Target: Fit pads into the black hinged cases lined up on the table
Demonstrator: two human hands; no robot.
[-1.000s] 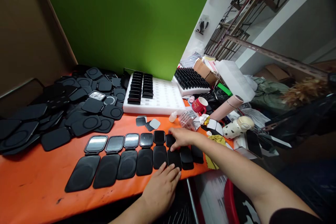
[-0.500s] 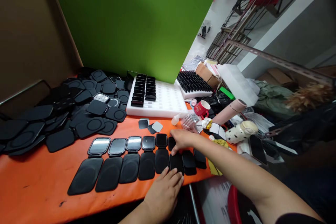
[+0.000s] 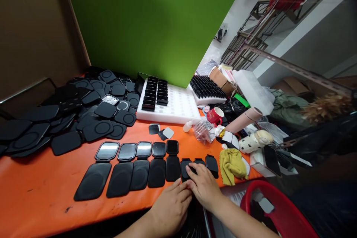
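Observation:
A row of black hinged cases [image 3: 139,173] lies on the orange table [image 3: 41,197], several of them open with shiny lids up. At the row's right end my right hand [image 3: 205,187] lies with its fingers stretched flat over a closed black case [image 3: 185,167]. My left hand [image 3: 171,204] rests at the table's front edge with its fingers straight, the tips touching that case's near edge. Two more closed cases [image 3: 212,165] sit just to the right.
A heap of black cases [image 3: 83,111] fills the back left. A white foam tray [image 3: 178,106] with black parts stands by the green board [image 3: 150,22]. A yellow cloth [image 3: 231,163], a red mug [image 3: 215,116], a cardboard tube [image 3: 245,117] and clutter lie to the right. A red chair [image 3: 276,212] is below.
My right hand has pulled back from the far side of the row onto the case near the front edge, and that case's lid is now down. The yellow cloth is uncovered.

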